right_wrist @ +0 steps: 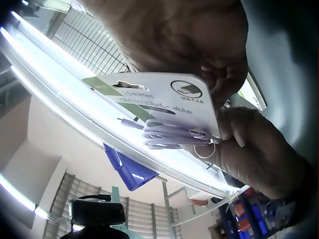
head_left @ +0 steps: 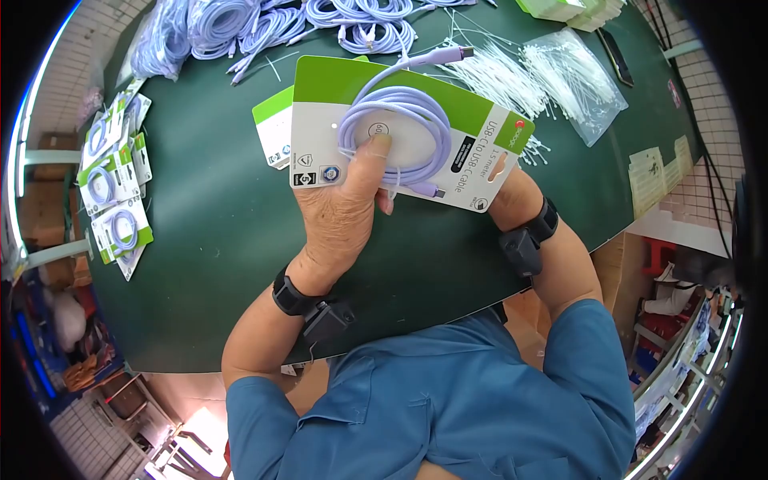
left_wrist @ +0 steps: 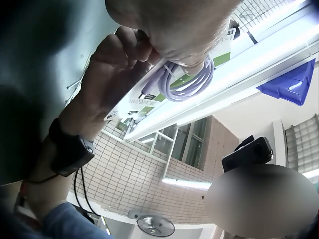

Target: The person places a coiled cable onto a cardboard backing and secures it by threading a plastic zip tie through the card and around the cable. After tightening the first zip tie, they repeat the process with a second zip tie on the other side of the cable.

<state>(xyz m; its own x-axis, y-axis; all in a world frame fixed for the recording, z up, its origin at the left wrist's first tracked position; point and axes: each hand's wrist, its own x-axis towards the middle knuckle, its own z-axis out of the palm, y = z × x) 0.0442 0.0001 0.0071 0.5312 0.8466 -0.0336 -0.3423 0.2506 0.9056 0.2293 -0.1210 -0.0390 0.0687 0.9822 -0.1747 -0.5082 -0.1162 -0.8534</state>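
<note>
My left hand grips a printed USB-C cable card, its thumb pressing on the front beside a coiled lilac USB-C cable. Thin clear cable ties loop round the coil; one also shows as a cable tie loop in the right wrist view. The right hand is behind the card's right end, its fingers hidden in the head view. In the left wrist view the right hand has bent fingers close to the left hand's; I cannot tell what they hold.
Another card lies on the green table behind the held one. Carded cables are stacked at the left edge. Loose lilac cable coils lie at the back. White cable ties and a plastic bag are at back right.
</note>
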